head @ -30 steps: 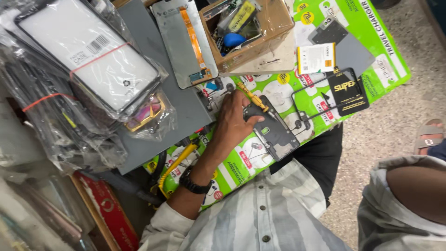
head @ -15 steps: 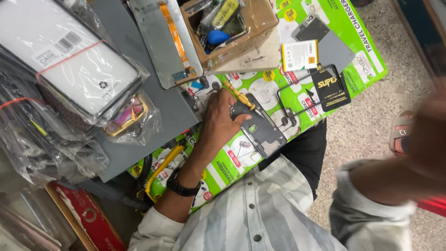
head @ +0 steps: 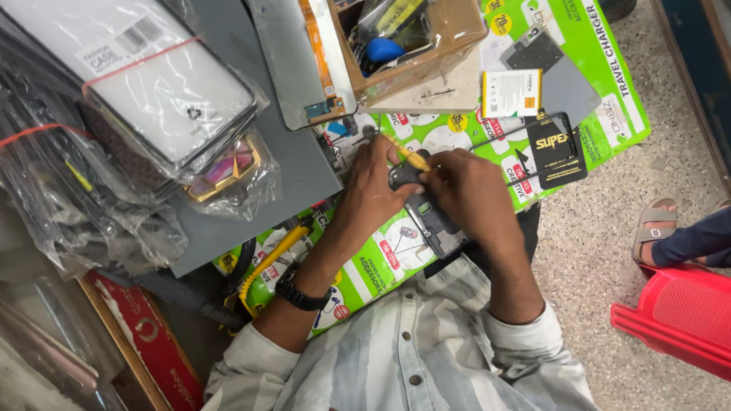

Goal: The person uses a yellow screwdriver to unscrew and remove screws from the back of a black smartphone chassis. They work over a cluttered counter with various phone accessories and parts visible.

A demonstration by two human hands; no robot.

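Observation:
A dark opened phone (head: pixel 435 222) lies on a green printed sheet (head: pixel 609 106). My left hand (head: pixel 373 190), with a black watch on its wrist, grips the phone's upper end. My right hand (head: pixel 476 190) rests on the phone from the right, its fingers closed around a yellow-handled screwdriver (head: pixel 409 156). The screwdriver points up and left past my left fingers, and its tip is hidden. Both hands touch over the phone.
A cardboard box (head: pixel 461 46) of tools stands behind the hands, beside a detached screen panel (head: pixel 293 68). A battery (head: pixel 512 93) and black packet (head: pixel 556 148) lie right of it. Bagged phone cases (head: pixel 152 99) pile at left. A red stool (head: pixel 678 320) and another person's sandalled foot (head: pixel 656 227) are at right.
My right hand came in from the right and closed on the screwdriver over the phone. My left hand stayed on the phone. The view has shifted closer.

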